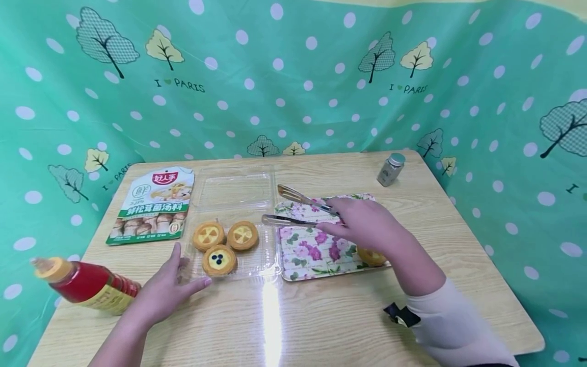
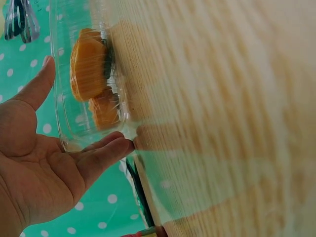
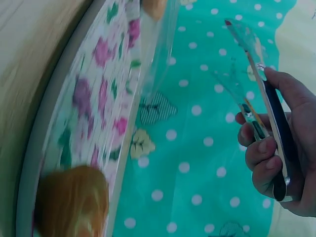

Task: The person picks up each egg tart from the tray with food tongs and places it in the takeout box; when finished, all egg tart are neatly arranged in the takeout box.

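Observation:
My right hand point(image 1: 362, 221) grips a pair of metal tongs point(image 3: 274, 116) above the floral tray point(image 1: 293, 255); the tong ends are spread apart and hold nothing. One egg tart point(image 1: 370, 256) lies on the tray's right side, partly hidden by my right wrist. At the left, a clear plastic container point(image 1: 263, 255) stands with its lid folded back, and three egg tarts point(image 1: 219, 260) sit in its near half. My left hand point(image 1: 167, 285) is at the container's left front corner, thumb and fingers spread around it; the left wrist view shows the fingers point(image 2: 106, 153) touching or very near its wall.
A red squeeze bottle point(image 1: 94, 286) with a yellow cap stands by my left forearm. A green and white food pouch point(image 1: 153, 206) lies behind it at the left. A small jar point(image 1: 391, 169) stands at the back right. Polka-dot cloth point(image 1: 293, 117) hangs around the wooden table.

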Demonstrator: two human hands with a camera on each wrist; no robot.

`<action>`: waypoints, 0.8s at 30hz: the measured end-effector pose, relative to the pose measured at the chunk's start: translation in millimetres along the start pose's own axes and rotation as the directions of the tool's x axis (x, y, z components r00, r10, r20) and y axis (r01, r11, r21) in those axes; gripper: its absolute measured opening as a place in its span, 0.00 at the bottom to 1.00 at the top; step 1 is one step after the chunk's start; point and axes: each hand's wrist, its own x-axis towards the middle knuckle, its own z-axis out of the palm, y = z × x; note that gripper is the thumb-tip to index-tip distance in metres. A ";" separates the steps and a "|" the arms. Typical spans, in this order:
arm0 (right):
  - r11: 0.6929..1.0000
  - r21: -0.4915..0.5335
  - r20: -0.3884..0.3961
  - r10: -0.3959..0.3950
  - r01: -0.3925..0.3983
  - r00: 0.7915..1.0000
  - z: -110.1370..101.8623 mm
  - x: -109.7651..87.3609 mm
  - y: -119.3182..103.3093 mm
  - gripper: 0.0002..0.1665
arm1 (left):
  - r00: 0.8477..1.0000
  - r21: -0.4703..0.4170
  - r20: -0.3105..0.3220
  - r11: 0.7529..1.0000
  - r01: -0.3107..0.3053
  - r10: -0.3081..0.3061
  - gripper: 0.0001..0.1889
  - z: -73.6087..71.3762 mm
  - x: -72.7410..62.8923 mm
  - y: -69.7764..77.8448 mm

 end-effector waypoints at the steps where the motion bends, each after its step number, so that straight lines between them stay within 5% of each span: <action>1: 1.000 0.003 -0.002 0.008 -0.008 1.000 -1.1 -2.1 3.5 0.43 | 1.000 -0.001 0.002 1.000 0.001 -0.001 0.69 -0.2 0.0 0.0; 13: 0.997 -0.033 -0.013 0.070 -0.070 0.997 -4.8 -29.3 43.8 0.49 | 1.000 -0.004 0.009 1.000 0.009 -0.009 0.68 -0.5 0.0 0.7; 24: 0.992 -0.102 -0.044 0.069 -0.073 0.997 -1.6 -61.3 73.6 0.40 | 0.999 0.006 0.028 1.000 0.025 -0.026 0.69 -2.3 -0.3 3.0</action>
